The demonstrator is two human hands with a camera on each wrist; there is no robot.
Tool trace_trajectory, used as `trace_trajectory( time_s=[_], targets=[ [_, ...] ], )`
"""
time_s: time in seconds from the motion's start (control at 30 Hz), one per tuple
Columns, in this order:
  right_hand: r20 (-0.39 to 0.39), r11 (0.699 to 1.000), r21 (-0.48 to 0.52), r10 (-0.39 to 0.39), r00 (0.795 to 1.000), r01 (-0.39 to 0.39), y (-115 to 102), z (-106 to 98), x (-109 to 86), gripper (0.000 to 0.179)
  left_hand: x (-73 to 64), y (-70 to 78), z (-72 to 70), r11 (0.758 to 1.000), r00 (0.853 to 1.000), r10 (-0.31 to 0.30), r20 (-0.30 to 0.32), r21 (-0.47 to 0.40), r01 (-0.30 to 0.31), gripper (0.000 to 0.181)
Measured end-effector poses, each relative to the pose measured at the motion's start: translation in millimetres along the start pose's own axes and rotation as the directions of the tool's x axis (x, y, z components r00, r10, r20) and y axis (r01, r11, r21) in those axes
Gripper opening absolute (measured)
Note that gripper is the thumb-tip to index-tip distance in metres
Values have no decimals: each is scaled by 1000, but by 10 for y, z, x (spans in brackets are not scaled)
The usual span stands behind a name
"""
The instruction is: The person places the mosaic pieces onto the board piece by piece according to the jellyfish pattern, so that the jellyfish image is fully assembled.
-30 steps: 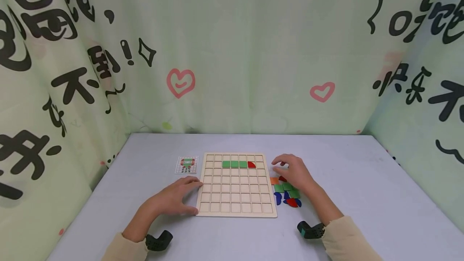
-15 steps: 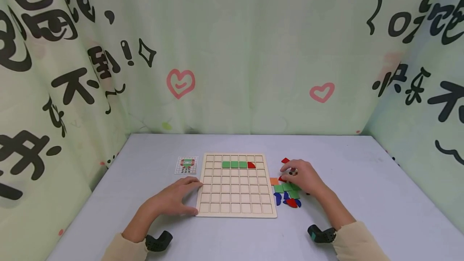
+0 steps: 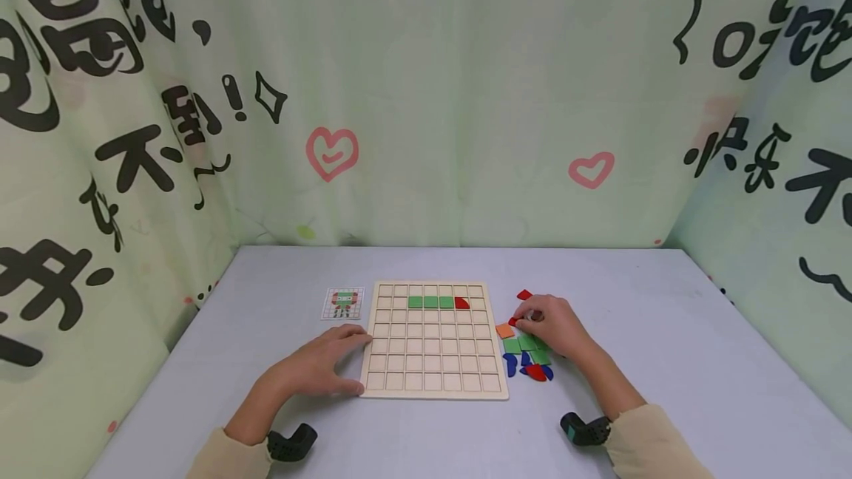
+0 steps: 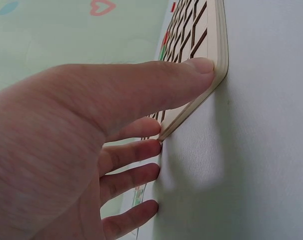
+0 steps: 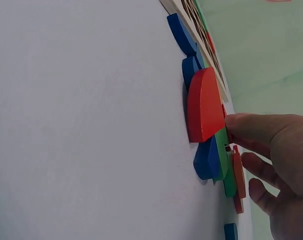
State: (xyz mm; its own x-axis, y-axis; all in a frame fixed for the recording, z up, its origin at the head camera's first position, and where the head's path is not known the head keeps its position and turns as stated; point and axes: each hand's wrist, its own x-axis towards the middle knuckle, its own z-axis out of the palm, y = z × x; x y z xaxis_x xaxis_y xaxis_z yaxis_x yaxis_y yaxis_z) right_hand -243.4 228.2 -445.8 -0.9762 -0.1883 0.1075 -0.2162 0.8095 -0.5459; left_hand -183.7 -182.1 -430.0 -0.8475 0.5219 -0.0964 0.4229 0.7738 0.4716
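A wooden grid board (image 3: 433, 346) lies on the table, with a row of green squares (image 3: 430, 302) and a red quarter-round piece (image 3: 461, 303) near its far side. My left hand (image 3: 326, 362) rests against the board's left edge, its thumb on the near corner in the left wrist view and its fingers spread along the side. Right of the board, my right hand (image 3: 555, 327) pinches a small red piece (image 3: 512, 321) between thumb and fingertips, mostly hidden by them. This is just over the loose pile, beside an orange square (image 3: 505, 330).
Loose green squares (image 3: 511, 346), blue rounded pieces (image 3: 511, 364) and a large red piece (image 5: 204, 107) lie heaped by the board's right edge. Another red piece (image 3: 524, 294) sits farther back. A small printed pattern card (image 3: 343, 303) lies left of the board.
My right hand has drawn back to the right from beside the board's upper edge, then taken the small red piece from the pile. The orange square has turned slightly. My left hand stays put.
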Motion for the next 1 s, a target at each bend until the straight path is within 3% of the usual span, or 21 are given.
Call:
trace_trajectory(
  time_s=[0.3, 0.6, 1.0],
  targets=[
    [-25, 1000, -23, -13, 1000, 12, -18, 16, 46, 9, 18, -20, 23, 1000, 1000, 3, -1, -4, -3, 73],
    [-5, 999, 1, 51, 999, -51, 2, -24, 21, 19, 7, -11, 4, 1000, 1000, 9, -2, 0, -9, 74],
    [-30, 1000, -15, 22, 999, -23, 19, 24, 28, 17, 5, -28, 23, 1000, 1000, 10, -10, -6, -10, 72]
  ],
)
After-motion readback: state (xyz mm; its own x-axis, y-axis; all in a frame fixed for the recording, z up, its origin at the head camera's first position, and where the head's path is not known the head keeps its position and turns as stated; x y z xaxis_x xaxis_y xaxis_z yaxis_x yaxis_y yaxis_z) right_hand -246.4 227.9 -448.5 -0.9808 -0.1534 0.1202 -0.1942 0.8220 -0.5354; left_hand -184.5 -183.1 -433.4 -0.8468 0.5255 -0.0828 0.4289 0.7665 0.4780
